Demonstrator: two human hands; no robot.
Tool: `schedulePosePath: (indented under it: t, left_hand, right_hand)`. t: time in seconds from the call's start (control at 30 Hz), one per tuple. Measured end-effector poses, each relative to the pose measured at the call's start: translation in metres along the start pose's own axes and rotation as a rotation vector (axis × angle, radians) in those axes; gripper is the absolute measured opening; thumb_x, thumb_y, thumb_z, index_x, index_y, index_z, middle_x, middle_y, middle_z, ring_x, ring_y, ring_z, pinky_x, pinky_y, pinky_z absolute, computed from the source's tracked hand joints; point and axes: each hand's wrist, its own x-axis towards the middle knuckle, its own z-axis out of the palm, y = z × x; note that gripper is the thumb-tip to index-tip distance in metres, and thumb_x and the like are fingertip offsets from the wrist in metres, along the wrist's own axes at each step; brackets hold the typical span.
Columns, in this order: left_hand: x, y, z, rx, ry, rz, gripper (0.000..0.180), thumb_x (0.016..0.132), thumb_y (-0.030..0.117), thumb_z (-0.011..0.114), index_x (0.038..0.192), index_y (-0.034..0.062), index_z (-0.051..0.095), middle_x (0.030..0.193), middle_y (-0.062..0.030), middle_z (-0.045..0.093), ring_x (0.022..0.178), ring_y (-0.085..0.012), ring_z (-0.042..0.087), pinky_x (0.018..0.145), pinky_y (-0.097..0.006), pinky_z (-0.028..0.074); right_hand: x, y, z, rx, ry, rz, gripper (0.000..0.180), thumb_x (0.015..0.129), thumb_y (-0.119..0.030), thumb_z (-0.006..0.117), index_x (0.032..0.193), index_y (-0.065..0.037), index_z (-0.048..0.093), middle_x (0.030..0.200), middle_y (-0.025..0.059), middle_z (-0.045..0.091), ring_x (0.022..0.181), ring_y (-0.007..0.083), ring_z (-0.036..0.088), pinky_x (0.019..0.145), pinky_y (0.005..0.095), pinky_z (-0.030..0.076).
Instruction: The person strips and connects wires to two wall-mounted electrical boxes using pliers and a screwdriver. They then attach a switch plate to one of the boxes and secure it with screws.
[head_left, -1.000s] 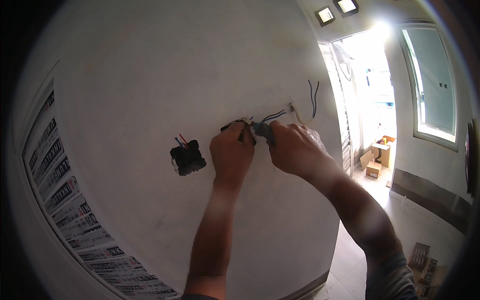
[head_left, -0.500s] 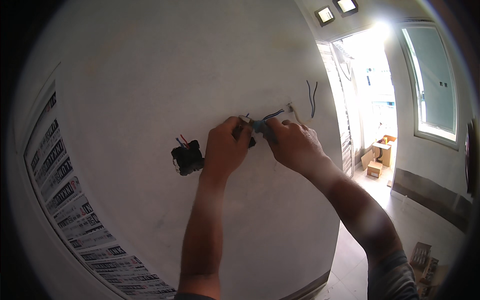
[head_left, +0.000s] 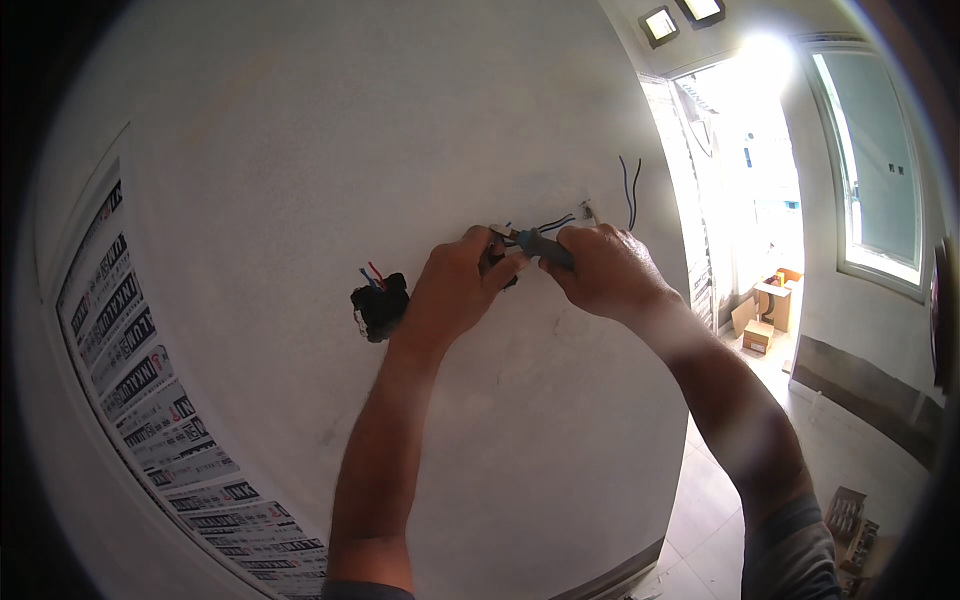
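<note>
My right hand [head_left: 612, 268] is wrapped round the grey-and-teal handles of a pair of pliers [head_left: 545, 248]. The metal jaws reach left to the fingertips of my left hand [head_left: 465, 285], which is closed in a pinch. Dark blue wires [head_left: 556, 223] run along the white wall into that pinch, and their gripped part is hidden by the fingers. Beneath my left fingers a dark wall opening shows only in part. Left of my left hand is a black square wall box [head_left: 382, 308], with red and blue wires [head_left: 370, 272] poking out at its top.
Two dark wires [head_left: 630, 192] hang from the white wall [head_left: 300, 180] further right. A small hole [head_left: 586, 210] lies between them and the pliers. Printed paper strips [head_left: 150, 390] cover a panel at left. Cardboard boxes [head_left: 758, 335] stand by the bright doorway at right.
The pliers have tilted, and more of their handles shows as my right hand has shifted slightly right. My left hand stays closed by the jaws. The whole view has shifted slightly.
</note>
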Motion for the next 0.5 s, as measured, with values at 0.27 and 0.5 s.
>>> schedulePosePath:
  t: [0.27, 0.5]
  left_hand:
    - [0.0, 0.004, 0.011, 0.107, 0.079, -0.03, 0.045, 0.094, 0.041, 0.079, 0.093, 0.0001, 0.061, 0.071, -0.0105, 0.068, 0.063, -0.0266, 0.067, 0.062, -0.038, 0.053]
    - [0.0, -0.002, 0.025, 0.192, 0.198, 0.021, 0.049, 0.091, 0.046, 0.08, 0.092, 0.0016, 0.06, 0.07, -0.011, 0.067, 0.066, -0.0304, 0.07, 0.063, -0.042, 0.054]
  right_hand:
    - [0.003, 0.01, 0.012, 0.091, 0.095, -0.009, 0.03, 0.098, -0.03, 0.071, 0.086, -0.003, 0.069, 0.082, 0.0188, 0.071, 0.081, 0.0371, 0.072, 0.077, 0.048, 0.056]
    - [0.003, 0.012, 0.021, 0.173, 0.2, 0.01, 0.03, 0.096, -0.027, 0.073, 0.081, -0.001, 0.068, 0.079, 0.0211, 0.069, 0.079, 0.0412, 0.07, 0.074, 0.0501, 0.054]
